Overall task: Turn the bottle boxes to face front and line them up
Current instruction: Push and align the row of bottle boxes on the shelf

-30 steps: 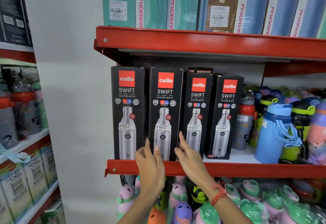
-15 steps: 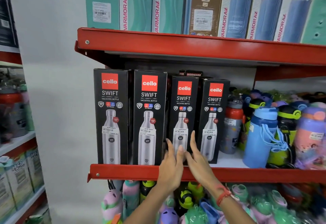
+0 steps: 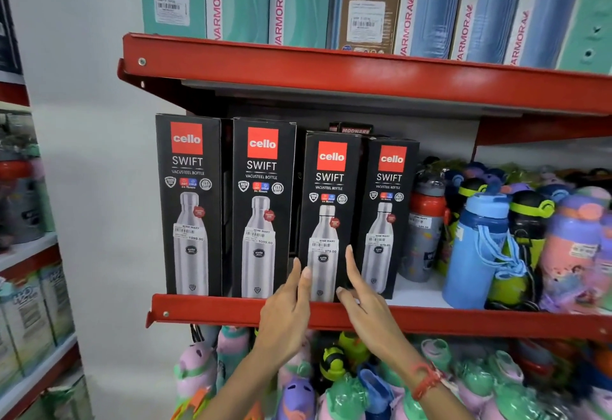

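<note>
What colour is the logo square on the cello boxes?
Red, with white "cello" lettering, on black cello boxes. Clearest in the head view, the only one.

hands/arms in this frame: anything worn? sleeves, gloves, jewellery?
Both forearms are bare to the bottom edge of the frame, with no sleeves showing. No gloves. The left hand has nothing on its wrist and no rings that I can see. The right hand has a red thread band knotted round its wrist.

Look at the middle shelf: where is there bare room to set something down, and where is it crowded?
One bare white patch shows on the middle shelf, bordered by the rightmost black Cello box, the grey red-capped bottle and the blue bottle. Right of it, loose bottles crowd together. The left boxes stand close, with only dark slits between.
</note>
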`<state>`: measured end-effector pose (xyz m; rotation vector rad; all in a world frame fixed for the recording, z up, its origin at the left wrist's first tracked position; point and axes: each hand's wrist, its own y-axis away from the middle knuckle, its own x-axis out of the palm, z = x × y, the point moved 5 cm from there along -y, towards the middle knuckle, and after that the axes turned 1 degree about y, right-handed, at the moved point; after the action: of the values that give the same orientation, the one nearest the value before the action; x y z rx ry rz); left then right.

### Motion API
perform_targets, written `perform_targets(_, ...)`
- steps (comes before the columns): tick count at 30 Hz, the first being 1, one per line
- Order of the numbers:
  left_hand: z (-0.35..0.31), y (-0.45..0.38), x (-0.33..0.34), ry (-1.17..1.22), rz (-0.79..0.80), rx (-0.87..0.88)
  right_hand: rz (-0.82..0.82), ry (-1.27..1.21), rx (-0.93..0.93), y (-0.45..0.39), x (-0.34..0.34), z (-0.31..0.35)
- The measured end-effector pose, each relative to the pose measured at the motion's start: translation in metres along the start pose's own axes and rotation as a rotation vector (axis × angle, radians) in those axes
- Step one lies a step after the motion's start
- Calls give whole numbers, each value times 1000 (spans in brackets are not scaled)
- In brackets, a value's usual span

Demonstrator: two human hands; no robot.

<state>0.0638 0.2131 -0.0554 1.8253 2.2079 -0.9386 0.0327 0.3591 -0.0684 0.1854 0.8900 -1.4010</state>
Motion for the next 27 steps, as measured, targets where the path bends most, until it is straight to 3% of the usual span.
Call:
perform_targets(2,-3,2,1,-115,-118,39,-24,-23,-5,1,-7,-2)
perform_targets(4,-19,8,4,-129,-288,186,-236,-57,2,3,-27,-9)
perform_targets(5,-29,10,12,-91,-298,271,-378,-55,16,2,-40,-16)
perform_targets(7,-45,6,41,1,-166,361,-542,-63,73,-4,-60,-36)
perform_targets(10,-57,-13,92,38,64,301,-428,-152,138,-22,-72,-55)
perform_targets(14,-56,-42,114,252,80,5,-214,-238,180,-32,-71,-55)
perform_targets(16,-50,-43,117,260,114,-62,-169,-265,164,-31,-71,-54)
perform_targets(27,-57,-16,93,207,202,73,-79,-258,46,-1,-82,-50)
